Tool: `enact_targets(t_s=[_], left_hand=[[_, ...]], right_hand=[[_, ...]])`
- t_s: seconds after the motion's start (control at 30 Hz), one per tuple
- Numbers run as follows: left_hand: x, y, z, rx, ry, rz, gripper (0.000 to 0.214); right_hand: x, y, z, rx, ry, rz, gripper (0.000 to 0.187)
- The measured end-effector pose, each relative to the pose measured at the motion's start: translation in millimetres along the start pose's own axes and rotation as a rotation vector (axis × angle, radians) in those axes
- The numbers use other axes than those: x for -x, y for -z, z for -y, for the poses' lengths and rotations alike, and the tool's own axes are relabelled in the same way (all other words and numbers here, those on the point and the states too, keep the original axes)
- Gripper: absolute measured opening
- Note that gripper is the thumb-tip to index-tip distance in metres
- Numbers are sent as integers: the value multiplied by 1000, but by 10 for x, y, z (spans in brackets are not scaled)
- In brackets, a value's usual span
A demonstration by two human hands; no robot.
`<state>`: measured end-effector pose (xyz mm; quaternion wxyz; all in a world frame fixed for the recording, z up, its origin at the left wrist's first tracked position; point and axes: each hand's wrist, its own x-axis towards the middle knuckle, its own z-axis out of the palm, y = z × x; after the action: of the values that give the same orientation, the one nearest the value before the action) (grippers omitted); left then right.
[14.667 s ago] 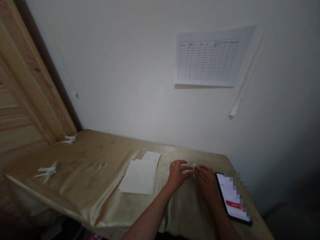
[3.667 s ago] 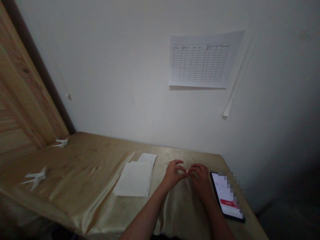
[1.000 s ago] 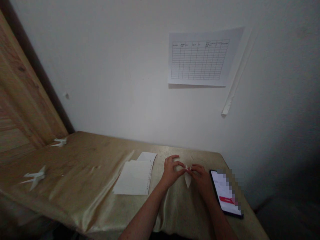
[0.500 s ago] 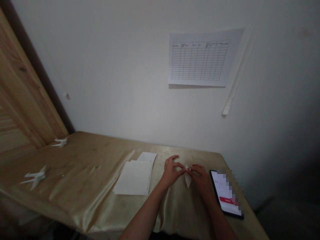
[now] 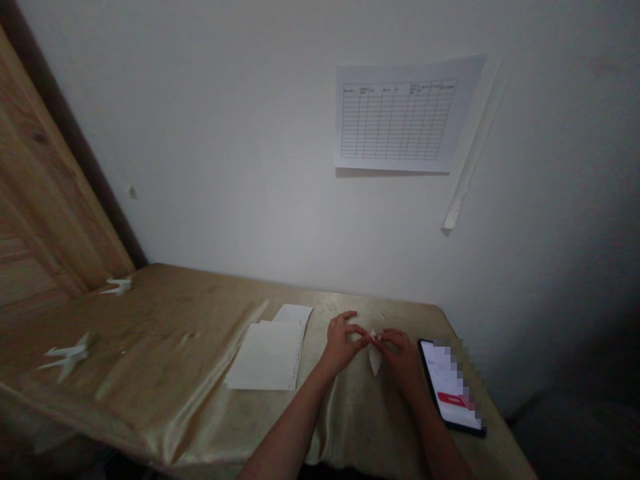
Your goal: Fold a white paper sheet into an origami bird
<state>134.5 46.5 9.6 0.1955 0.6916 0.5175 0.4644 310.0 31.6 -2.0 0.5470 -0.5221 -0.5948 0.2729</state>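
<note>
A small folded piece of white paper (image 5: pixel 375 358) lies with its pointed end toward me on the gold tablecloth (image 5: pixel 165 373). My left hand (image 5: pixel 343 341) pinches its top end from the left, fingers closed. My right hand (image 5: pixel 400 353) pinches the same end from the right, fingers curled. The two sets of fingertips meet above the paper.
A stack of lined white sheets (image 5: pixel 270 353) lies left of my hands. A lit phone (image 5: pixel 450 393) rests at the right table edge. Two folded paper figures (image 5: pixel 65 353) (image 5: pixel 117 287) sit far left. A wooden door (image 5: pixel 45 213) and a printed table sheet (image 5: pixel 400 120) on the wall bound the space.
Since 3.7 s ago the pointed paper flap has come into view below my fingertips. Over the last second my hands and the paper have barely moved.
</note>
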Motion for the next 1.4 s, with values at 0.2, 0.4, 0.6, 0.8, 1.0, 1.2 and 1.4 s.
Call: enact_targets(t_s=[0.2,0.4,0.6,0.8,1.0,1.2,1.4], left_hand=[[-8,-19,51,-11,29,27,7],[2,6,37,12,9,45,7],[12,0,36,8,-10,43,8],[13,5,2,-21,-31,49,7],[30,-23,-68,-84,-96,-36,12],[65,-36,-122,-170,-146,-62,18],[30,-12,-90,-86,-104,-41,7]], right_hand=[[-10,-22,-5,4,29,13,38],[-7,-15,-39,13,20,2,33],[-3,-9,-32,27,19,3,30],[-17,-24,-45,33,31,18,31],[-14,-45,-72,60,28,42,28],[-2,-51,-67,57,46,31,26],[1,-36,-34,53,94,29,24]])
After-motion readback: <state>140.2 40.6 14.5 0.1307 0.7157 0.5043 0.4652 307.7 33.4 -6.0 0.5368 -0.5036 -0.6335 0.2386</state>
